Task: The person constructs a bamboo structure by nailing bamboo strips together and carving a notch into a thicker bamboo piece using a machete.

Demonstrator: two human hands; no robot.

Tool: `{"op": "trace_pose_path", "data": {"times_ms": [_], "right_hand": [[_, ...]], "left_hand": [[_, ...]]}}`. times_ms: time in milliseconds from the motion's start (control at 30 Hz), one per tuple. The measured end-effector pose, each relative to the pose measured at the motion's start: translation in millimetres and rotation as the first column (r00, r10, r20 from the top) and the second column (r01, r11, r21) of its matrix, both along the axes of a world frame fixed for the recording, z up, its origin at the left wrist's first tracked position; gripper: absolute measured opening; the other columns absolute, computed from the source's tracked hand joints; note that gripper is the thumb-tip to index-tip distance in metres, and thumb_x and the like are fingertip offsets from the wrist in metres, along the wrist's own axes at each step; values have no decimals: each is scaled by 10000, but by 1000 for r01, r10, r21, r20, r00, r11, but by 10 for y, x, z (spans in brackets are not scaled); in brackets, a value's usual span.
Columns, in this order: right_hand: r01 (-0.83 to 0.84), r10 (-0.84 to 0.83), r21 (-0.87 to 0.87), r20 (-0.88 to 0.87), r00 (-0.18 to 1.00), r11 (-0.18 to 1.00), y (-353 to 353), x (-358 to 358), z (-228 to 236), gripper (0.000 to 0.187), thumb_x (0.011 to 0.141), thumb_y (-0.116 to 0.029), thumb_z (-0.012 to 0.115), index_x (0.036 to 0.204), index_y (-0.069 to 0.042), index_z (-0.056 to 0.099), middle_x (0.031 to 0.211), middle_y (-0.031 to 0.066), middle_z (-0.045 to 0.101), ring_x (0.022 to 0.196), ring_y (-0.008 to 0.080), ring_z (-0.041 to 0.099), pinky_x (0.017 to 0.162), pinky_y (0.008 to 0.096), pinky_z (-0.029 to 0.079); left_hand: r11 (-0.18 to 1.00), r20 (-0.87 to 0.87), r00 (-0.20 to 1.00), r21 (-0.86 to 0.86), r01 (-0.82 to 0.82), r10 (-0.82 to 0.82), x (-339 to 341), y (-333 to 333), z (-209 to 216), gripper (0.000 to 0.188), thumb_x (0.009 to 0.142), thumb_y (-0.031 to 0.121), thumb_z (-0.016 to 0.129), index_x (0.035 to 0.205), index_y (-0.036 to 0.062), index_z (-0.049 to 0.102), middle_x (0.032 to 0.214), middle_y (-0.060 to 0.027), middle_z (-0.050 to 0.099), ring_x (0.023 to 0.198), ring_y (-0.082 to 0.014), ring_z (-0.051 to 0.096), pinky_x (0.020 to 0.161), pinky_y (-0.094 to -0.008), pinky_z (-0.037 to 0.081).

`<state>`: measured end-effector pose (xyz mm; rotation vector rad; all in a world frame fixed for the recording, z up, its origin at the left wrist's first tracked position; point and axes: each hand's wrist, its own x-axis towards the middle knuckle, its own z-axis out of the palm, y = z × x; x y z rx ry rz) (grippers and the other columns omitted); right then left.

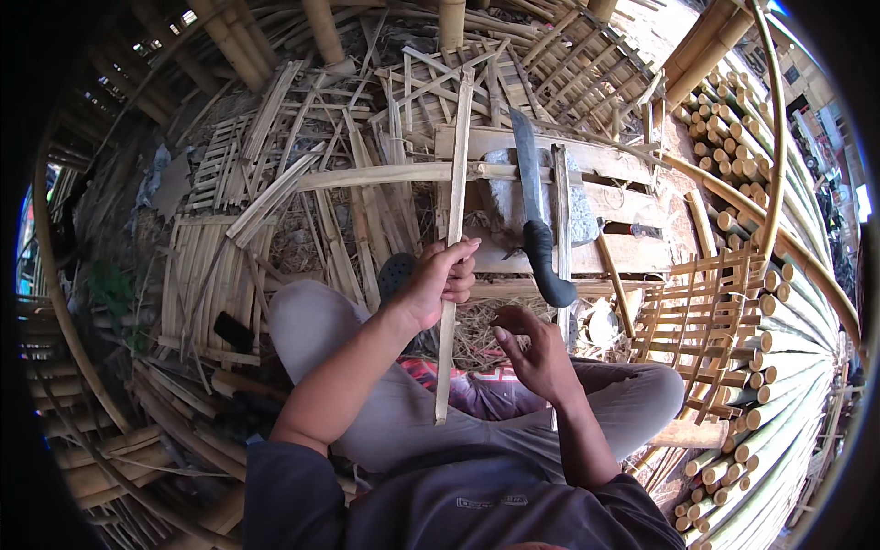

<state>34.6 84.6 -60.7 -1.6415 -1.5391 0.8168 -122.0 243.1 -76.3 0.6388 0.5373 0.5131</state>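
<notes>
My left hand (pixel 443 280) grips a long thin bamboo slat (pixel 454 197) held nearly upright, its lower end near my lap and its top reaching far ahead. My right hand (pixel 536 353) hovers just right of the slat, fingers loosely curled, holding nothing that I can see. A large knife (pixel 534 215) with a grey blade and black handle rests on a wooden pallet-like block (pixel 623 252) in front of me, its handle a little above my right hand. I sit with knees bent in grey trousers.
Woven bamboo panels and loose slats (pixel 275 197) cover the ground ahead and to the left. A small bamboo lattice frame (pixel 701 316) leans at my right. Stacked round bamboo poles (pixel 788 367) fill the right side. A black sandal (pixel 396 272) lies by my left knee.
</notes>
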Motion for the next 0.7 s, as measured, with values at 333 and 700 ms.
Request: {"op": "trace_pose_path", "data": {"times_ms": [333,700], "right_hand": [[158,-303,274,639,707,949,438,359,-160,499,858,-245,746,1234,-16,510,1185,185,548,1034,370,569,863,503,456],[268,-285,150,759,585,952,728,450,-177,719,800,-344,813,1287,27,434,1064,232,606,897,416,635,689,500,504]], "left_hand": [[994,4,996,59,-92,92,-112,119,156,242,1010,237,562,810,184,437,610,99,254,476,-14,231,433,-207,189],[990,58,992,74,-118,114,-351,115,323,203,1015,244,566,847,186,469,626,101,260,487,-13,234,438,-210,180]]}}
